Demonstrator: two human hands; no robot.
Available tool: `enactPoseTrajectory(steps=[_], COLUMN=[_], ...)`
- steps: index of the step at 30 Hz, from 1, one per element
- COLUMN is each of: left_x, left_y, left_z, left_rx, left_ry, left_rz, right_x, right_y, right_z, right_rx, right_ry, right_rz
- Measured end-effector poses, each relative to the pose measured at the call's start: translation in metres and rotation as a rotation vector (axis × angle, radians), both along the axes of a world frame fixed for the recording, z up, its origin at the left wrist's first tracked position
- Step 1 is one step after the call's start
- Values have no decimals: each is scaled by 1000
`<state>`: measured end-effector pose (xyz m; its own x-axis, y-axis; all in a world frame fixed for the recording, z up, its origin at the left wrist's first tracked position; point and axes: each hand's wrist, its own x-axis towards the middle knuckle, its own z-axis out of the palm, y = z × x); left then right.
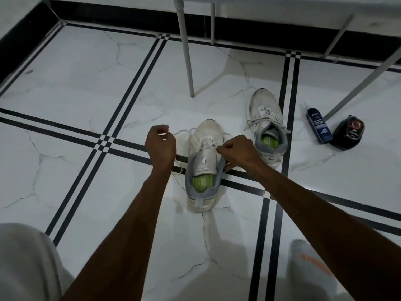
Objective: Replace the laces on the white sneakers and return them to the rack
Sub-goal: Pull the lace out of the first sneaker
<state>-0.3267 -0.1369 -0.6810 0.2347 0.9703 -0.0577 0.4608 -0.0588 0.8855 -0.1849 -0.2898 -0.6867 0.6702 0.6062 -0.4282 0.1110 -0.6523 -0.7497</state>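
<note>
The person's left hand is curled into a fist just left of the near sneaker, and a thin white strand shows at its knuckles, so its grip looks closed on one end of the lace. The right hand is curled too, its fingertips pinching at the right side of the same shoe's eyelet row, just beside the grey collar; whether it holds the lace itself or the edge of the upper cannot be told. Loose lace loops lie on the floor to the left of the toe and trail back along the shoe's left side. This sneaker stands upright on the tiles, heel toward the person, green insole showing. The far sneaker stands to the right and a little farther off, well apart from both hands, with its lace slack across the tongue. Right of it a blue cleaner bottle lies beside a dark round container, near the grey metal legs of a frame that may be the rack. The step in hand appears to be working the lace through the near shoe's eyelets, whether drawing it out or threading it in. The next move likely calls for a steady pull with the left hand while the right hand steadies the upper.
</note>
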Motion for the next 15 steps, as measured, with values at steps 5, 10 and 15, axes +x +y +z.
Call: enactPoseTrajectory(steps=[5,10,15], left_x=[9,18,1], left_y=[-34,-46,-3], left_z=[-1,-14,12], left_rx=[467,700,352], left_ry=[376,656,354], left_rz=[-726,-694,132], right_x=[0,-1,2], right_y=[7,12,5], right_z=[5,5,6], right_rx=[27,8,-10], right_ry=[-6,-11,39], right_rz=[59,99,40])
